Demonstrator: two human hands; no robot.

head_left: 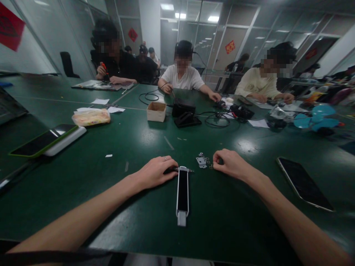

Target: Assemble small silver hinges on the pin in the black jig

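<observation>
Your L hand (158,170) has fingers curled on a slim dark rod (169,170) at the flat white-rimmed bar's (182,192) top end; R hand (230,162) pinched nr shiny metal bits (201,161), can't tell if holding any. Smooth green counter (222,214) gives room R of bar's long edge.

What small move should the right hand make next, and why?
Probably the right hand should pinch up one of the small metal pieces: its fingers are curled right beside them, while the left hand is at the far end of the black-and-white device. Whether the fingers already hold a piece, I cannot tell.
</observation>
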